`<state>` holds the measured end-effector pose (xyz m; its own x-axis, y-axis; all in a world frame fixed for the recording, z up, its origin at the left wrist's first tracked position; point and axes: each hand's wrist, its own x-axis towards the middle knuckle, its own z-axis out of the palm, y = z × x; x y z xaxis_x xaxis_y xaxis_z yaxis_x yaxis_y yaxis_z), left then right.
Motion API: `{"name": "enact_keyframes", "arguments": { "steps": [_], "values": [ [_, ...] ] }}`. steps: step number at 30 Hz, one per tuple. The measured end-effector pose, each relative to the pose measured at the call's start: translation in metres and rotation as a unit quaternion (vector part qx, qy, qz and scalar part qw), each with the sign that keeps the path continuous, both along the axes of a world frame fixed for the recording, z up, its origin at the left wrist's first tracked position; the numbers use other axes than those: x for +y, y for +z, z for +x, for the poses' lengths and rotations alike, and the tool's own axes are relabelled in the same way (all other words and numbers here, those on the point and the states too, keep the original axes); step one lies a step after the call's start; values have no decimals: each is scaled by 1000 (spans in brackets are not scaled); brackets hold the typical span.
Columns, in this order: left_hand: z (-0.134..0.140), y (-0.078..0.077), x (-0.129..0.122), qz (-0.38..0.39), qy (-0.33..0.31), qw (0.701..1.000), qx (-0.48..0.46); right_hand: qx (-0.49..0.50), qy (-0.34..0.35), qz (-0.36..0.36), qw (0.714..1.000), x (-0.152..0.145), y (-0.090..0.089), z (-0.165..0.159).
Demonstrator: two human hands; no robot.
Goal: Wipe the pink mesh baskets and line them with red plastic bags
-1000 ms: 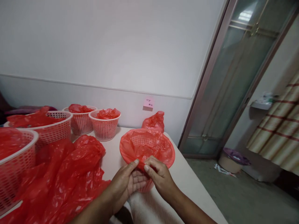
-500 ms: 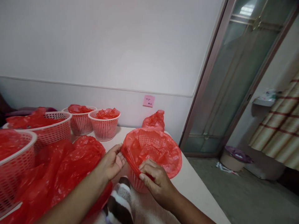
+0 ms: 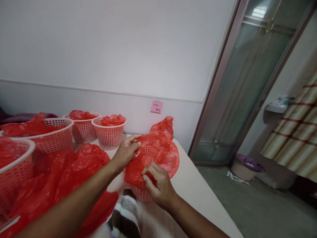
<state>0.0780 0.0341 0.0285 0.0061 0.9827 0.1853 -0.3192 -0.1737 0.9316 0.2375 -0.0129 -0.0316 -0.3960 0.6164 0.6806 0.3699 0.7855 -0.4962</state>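
Observation:
A small white plastic mesh basket point(image 3: 141, 194) stands in front of me, lined with a thin red plastic bag point(image 3: 155, 150). On the left side of the basket, my left hand point(image 3: 127, 150) has its thumb and fingers closed on the bag's edge. My right hand point(image 3: 159, 185) pinches the same bag at the near side, where the film stands loose above the rim. Toward the far right, the bag still lies folded over the rim. The fingertips are partly hidden by the film.
Several white mesh baskets point(image 3: 109, 136) with red bags in them stand to the left. A heap of red plastic bags point(image 3: 81, 165) lies before them. Behind the basket sits a bunched red bag point(image 3: 163, 127). A striped cloth point(image 3: 126, 213) is close to me; a bin point(image 3: 245, 167) stands on the floor.
My left hand has gone from open under the rim to closed on the bag's edge, farther back. The bag's near-left edge has come up off the rim, and the basket has shifted slightly left.

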Motion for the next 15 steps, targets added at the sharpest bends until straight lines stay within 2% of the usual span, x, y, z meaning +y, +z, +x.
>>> {"name": "enact_keyframes", "arguments": {
  "steps": [2,3,4,6,7,8,10,13,15],
  "values": [
    [6,-1,-20,38,-68,994,82,51,-12,13,999,5,-3,1],
    [8,-3,-30,76,-111,981,140,74,-11,12,997,6,-5,2],
    [8,-5,-41,133,-157,955,212,94,-3,5,996,6,-7,4],
    [4,-12,-63,231,-222,882,346,118,18,-17,993,3,-9,10],
    [1,-16,-73,254,-232,855,388,122,19,-23,992,-1,-9,14],
    [-3,-21,-83,245,-225,847,414,121,8,-25,992,-5,-9,19],
    [-13,-31,-103,216,-197,860,419,111,-35,-18,993,-14,-9,32],
    [-30,-47,-129,176,-135,907,358,99,-89,-14,991,-26,-14,57],
    [-41,-57,-145,171,-89,927,322,124,-136,-21,983,-29,-19,78]
  ]
}}
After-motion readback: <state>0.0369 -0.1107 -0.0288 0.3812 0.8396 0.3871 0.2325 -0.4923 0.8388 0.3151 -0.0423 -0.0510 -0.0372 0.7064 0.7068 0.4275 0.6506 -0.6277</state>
